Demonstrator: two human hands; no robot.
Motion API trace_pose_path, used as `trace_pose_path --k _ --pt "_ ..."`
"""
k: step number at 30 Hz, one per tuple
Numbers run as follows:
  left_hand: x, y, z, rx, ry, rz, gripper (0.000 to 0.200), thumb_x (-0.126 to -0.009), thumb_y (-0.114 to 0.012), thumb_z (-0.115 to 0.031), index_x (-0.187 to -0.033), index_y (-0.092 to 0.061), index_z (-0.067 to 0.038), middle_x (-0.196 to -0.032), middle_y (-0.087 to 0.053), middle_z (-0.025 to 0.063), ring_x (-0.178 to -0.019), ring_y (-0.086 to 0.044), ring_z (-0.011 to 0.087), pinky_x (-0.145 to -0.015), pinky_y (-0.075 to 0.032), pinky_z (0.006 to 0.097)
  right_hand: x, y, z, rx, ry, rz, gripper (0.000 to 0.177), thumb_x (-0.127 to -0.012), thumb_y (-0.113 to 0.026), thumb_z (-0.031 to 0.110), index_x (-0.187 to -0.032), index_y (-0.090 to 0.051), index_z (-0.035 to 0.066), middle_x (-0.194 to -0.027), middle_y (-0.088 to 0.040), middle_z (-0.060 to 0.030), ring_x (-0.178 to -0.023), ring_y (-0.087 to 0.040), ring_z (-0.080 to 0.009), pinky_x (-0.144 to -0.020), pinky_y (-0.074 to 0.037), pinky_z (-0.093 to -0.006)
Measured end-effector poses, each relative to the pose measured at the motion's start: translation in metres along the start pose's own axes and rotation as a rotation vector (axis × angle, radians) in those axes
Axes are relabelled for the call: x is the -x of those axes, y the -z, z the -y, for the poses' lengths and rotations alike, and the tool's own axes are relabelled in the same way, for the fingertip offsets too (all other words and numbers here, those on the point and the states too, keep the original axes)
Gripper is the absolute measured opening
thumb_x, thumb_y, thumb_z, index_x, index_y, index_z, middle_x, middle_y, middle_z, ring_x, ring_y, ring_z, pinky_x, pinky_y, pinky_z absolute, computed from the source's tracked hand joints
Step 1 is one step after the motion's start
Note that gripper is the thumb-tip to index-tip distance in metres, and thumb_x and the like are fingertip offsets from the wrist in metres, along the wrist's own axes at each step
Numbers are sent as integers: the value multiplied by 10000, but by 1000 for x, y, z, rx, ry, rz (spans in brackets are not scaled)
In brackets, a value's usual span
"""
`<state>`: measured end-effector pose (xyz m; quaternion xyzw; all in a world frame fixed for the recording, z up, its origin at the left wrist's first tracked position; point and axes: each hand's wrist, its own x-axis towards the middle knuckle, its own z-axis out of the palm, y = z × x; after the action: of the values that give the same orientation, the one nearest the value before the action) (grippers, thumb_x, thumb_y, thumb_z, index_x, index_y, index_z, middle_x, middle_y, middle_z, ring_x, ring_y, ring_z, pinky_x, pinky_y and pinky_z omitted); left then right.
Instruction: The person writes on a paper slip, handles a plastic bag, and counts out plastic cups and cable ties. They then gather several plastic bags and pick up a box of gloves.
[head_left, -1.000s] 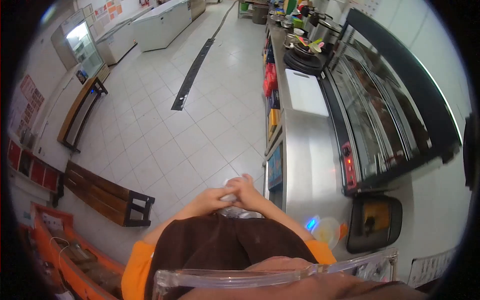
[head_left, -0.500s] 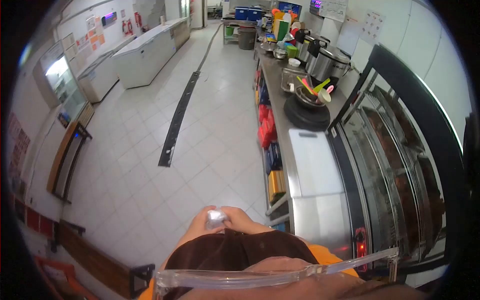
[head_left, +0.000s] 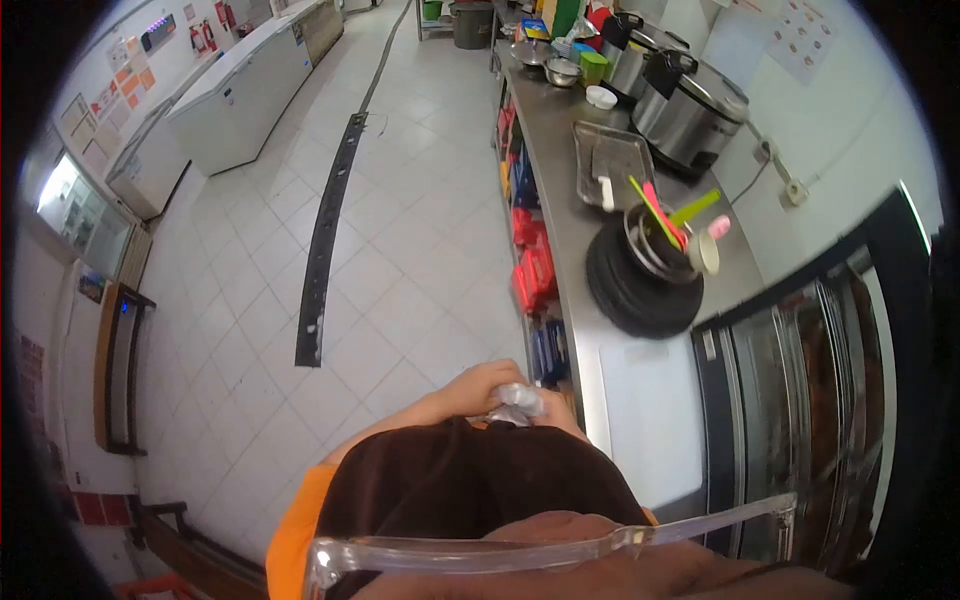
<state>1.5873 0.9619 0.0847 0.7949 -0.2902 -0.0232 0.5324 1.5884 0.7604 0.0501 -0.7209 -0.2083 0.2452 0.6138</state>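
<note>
Close in front of the dark apron (head_left: 470, 475), my two hands meet around a crumpled, shiny, whitish-silver bundle (head_left: 520, 402) that looks like plastic or foil. My left hand (head_left: 483, 385) is closed on its left side, the fingers bent over it. From the right, my right hand (head_left: 560, 413) is closed against the same bundle, its fingers partly hidden. Both hands are beside the front edge of the steel counter (head_left: 570, 300). What the bundle contains, if anything, cannot be seen.
On the counter stand a white cutting board (head_left: 645, 410), a round black stack (head_left: 640, 290) with a bowl of colourful utensils, a metal tray (head_left: 600, 150) and large cookers (head_left: 690, 115). A glass cabinet (head_left: 800, 400) is at right. A black strip (head_left: 330, 240) crosses the tiled floor.
My hands and the bundle have shifted right and slightly up in view, closer to the counter. The camera has moved forward and tilted down, so the counter items look nearer.
</note>
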Motion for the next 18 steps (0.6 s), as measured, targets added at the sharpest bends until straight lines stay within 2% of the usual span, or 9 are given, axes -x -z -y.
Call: trace_pose_path --k 1,4,5,8,13,15,17,18 --pt "-13 20 25 28 34 -61 340 -590 -600 35 -920 -578 -41 -908 -544 112 -866 -548 281 -740 -435 327 -36 8 21 194 -19 6 306 -674 -547 -39 -978 -576 -7 -869 -625 -149 -854 -609 -271 -758 -430 -290" --pt "-38 87 77 -15 134 -204 341 -597 -642 8 -924 -565 -48 -909 -516 99 -845 -532 271 -734 -433 327 -152 30 45 331 32 218 266 -689 -552 6 -953 -582 13 -823 -617 -184 -823 -618 -301 -701 -446 -313" --pt "-43 115 90 -59 162 -245 341 -603 -659 -3 -926 -559 -51 -910 -509 93 -835 -530 263 -731 -434 326 -194 31 34 334 156 242 226 -702 -559 55 -924 -594 35 -799 -596 -212 -794 -607 -342 -664 -452 -340" --pt "-39 189 121 -29 419 -479 321 -668 -695 -77 -948 -537 -74 -938 -515 60 -827 -528 194 -696 -430 308 -303 36 59 389 223 316 211 -700 -559 58 -906 -596 33 -815 -599 -206 -797 -587 -365 -676 -454 -355" --pt "55 252 228 -29 858 -1046 176 -773 -625 -109 -929 -550 -74 -900 -573 21 -759 -521 113 -631 -430 258 -453 49 53 424 207 311 277 -651 -563 16 -926 -597 24 -862 -602 -204 -851 -585 -353 -718 -453 -353" --pt "99 261 283 -38 1025 -1146 133 -779 -604 -106 -886 -556 -43 -816 -584 38 -737 -528 111 -628 -435 254 -498 61 37 441 175 252 267 -665 -562 28 -930 -600 26 -862 -603 -206 -845 -588 -350 -723 -455 -354" --pt "121 273 340 77 1251 -1152 138 -769 -600 -104 -873 -560 -24 -776 -586 47 -732 -545 121 -635 -441 257 -536 81 17 449 140 138 242 -692 -561 50 -929 -603 25 -856 -607 -210 -828 -595 -342 -725 -458 -354" --pt "118 291 366 133 1361 -1144 141 -763 -598 -103 -867 -562 -15 -757 -587 52 -729 -553 126 -639 -444 259 -551 96 17 442 31 100 262 -692 -573 50 -951 -601 23 -864 -616 -201 -834 -606 -319 -736 -457 -344"
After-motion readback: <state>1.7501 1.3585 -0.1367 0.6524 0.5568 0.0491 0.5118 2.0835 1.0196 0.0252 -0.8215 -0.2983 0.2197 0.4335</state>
